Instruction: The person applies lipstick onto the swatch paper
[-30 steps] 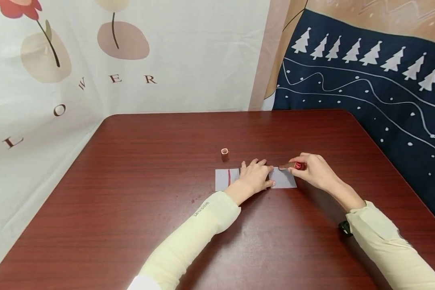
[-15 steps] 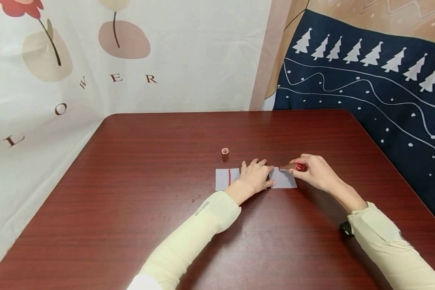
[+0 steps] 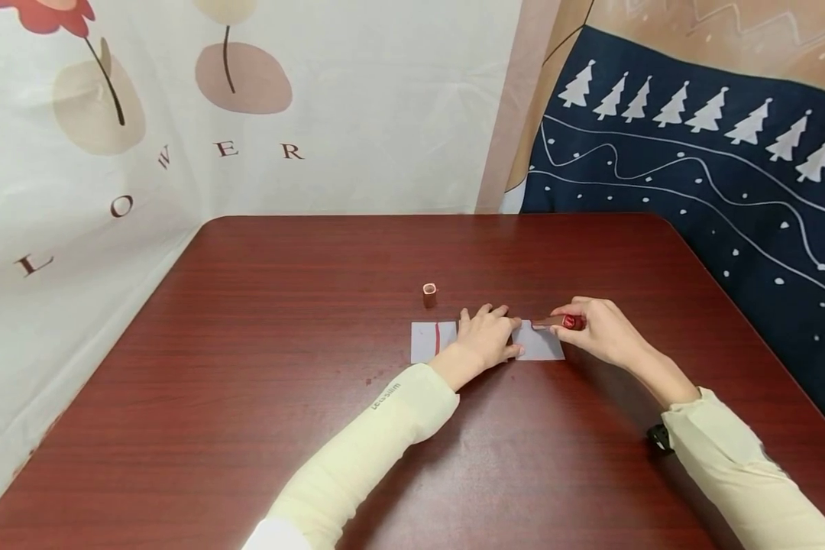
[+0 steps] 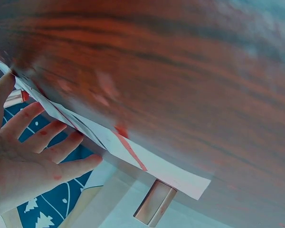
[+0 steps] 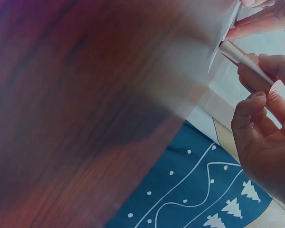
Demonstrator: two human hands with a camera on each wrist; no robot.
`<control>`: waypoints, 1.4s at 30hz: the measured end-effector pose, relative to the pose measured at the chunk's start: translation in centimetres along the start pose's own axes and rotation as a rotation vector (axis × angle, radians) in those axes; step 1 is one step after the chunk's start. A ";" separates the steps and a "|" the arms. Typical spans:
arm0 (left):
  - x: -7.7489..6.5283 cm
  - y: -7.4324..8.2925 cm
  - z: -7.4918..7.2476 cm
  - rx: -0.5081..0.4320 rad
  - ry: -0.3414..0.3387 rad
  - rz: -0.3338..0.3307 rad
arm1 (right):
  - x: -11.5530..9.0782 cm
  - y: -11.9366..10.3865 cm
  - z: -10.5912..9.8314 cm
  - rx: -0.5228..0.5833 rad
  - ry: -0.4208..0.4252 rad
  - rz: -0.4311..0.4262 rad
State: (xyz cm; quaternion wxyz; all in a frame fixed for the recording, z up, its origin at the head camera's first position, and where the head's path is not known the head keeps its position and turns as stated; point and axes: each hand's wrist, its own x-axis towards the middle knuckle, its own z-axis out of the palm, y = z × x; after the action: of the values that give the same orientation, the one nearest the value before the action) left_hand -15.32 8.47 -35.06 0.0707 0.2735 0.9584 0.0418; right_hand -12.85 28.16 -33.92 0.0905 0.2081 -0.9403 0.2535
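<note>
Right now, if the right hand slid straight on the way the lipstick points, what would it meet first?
Probably the left hand, spread over the white paper just past the tip of the lipstick; exact height is hard to judge.

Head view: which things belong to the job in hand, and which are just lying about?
In the job:
slim brown tube with a red end, pinched by the right hand
pale flat paper with a red stripe, under the left hand
reddish-brown wood-grain table, work surface

Not in use:
small brown hollow open-topped block, untouched, perhaps the tube's cap
white flower-print cloth, backdrop
navy tree-print cloth, backdrop
</note>
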 end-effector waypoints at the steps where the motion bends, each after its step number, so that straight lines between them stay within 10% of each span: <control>1: 0.0 0.0 0.0 0.003 0.000 0.000 | 0.0 0.0 0.0 -0.001 0.000 0.000; 42: -0.2 0.0 0.1 0.022 0.011 -0.008 | -1.0 0.0 -0.1 0.010 -0.022 -0.049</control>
State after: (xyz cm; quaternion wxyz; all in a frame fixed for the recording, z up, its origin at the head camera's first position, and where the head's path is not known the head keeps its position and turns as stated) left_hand -15.13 8.42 -35.16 0.0627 0.2703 0.9602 0.0326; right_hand -11.97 28.57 -34.13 0.0851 0.2342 -0.9347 0.2536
